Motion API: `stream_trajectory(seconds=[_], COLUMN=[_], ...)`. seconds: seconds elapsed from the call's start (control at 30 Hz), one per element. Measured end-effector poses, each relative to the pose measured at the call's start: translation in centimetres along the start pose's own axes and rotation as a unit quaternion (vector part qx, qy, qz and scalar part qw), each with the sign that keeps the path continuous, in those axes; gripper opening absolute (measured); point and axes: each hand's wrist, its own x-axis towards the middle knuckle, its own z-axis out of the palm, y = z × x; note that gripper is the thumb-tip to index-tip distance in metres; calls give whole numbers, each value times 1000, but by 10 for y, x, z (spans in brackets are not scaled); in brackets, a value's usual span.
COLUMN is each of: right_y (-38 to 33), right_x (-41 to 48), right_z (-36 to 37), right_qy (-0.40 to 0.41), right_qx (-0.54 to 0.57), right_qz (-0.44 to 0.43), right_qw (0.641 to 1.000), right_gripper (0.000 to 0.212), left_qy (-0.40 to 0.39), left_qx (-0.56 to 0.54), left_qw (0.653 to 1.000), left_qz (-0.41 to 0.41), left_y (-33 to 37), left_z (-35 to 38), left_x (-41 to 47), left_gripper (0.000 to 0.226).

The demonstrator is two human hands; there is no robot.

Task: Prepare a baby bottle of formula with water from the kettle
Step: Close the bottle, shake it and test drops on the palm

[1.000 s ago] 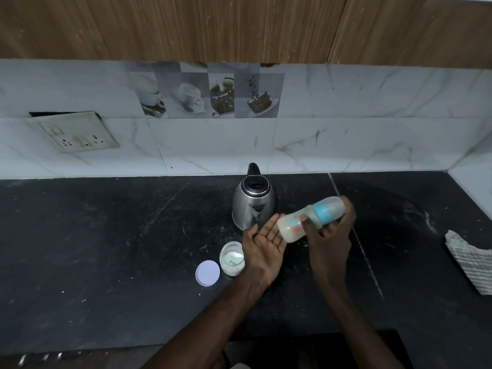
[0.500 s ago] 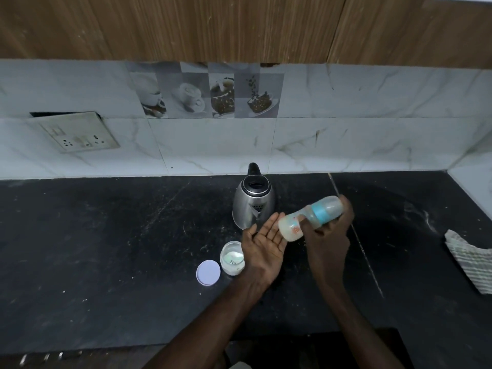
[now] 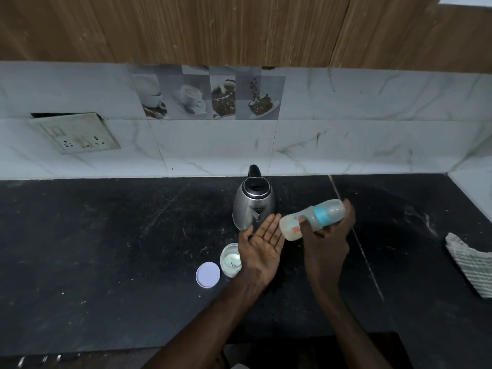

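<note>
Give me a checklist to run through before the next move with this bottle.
1. Right hand grips the baby bottle: ok.
2. Blue collar and clear cap are on the bottle: ok.
3. Left hand is open, palm up, beside the bottle's base: ok.
4. Powder jar is closed: not ok; its lid lies beside it on the counter.
5. Kettle stands upright with its lid shut, behind the hands: ok.
6. Contents are fully mixed: cannot tell.
</note>
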Motion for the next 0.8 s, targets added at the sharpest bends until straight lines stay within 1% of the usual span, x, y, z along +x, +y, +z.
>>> stream_trajectory(seconds=[0.1, 0.13, 0.2, 0.23, 0.27, 0.33, 0.37, 0.43, 0.47, 0.5, 0.57, 0.6, 0.63, 0.7, 0.73, 0.77, 0.8], right_y=[6, 9, 11, 12, 9, 9, 9, 6, 6, 3, 4, 4, 4, 3, 2, 0, 3], right_x=[-5, -5, -1, 0, -2, -7, -7, -3, -1, -3, -12, -14, -13, -8, -9, -12, -16], right_z=[0, -1, -4, -4, -2, 0, -1, -2, -2, -1, 1, 1, 0, 0, 2, 4, 6], right_qy=[-108, -98, -23, -10, -34, -120, -118, -41, -20, -34, -127, -147, -124, -33, -23, -45, -85], right_qx=[-70, -73, -28, -21, -35, -81, -88, -50, -33, -36, -80, -94, -90, -32, -17, -26, -50], right_qz=[-16, -17, -5, -6, -6, -26, -38, -36, -40, -42, -60, -71, -70, -51, -45, -43, -48], right_qw=[992, 992, 999, 1000, 999, 989, 988, 997, 998, 998, 987, 982, 986, 998, 999, 998, 994], right_gripper=[96, 96, 95, 95, 95, 97, 98, 96, 96, 97, 100, 100, 99, 97, 97, 97, 98], left_qy=[1, -1, -3, -2, 2, 3, 1, 2, 2, 2, -3, -5, -4, 0, 7, 11, 10], left_qx=[-7, -3, 7, 8, 2, 1, 9, 18, 21, 17, 6, 9, 10, 10, 7, -1, -6], left_qw=[1000, 1000, 1000, 1000, 1000, 1000, 1000, 1000, 1000, 1000, 1000, 1000, 1000, 1000, 1000, 1000, 1000], left_qz=[-18, -18, -8, -6, -10, -25, -25, -12, -8, -8, -22, -25, -21, -14, -13, -17, -25], left_y=[-4, -5, -6, -6, -7, -9, -9, -8, -8, -8, -10, -9, -9, -7, -7, -7, -7], left_z=[-2, -1, 1, 1, 0, -3, -3, -1, -1, -1, -2, -1, -1, 0, 0, -1, -2], left_x=[-1, -1, 0, 1, 2, 1, 0, -1, 0, 0, -2, -4, -5, -2, -2, -3, -4], left_gripper=[62, 62, 61, 61, 61, 62, 62, 62, 62, 63, 65, 65, 64, 63, 64, 65, 65])
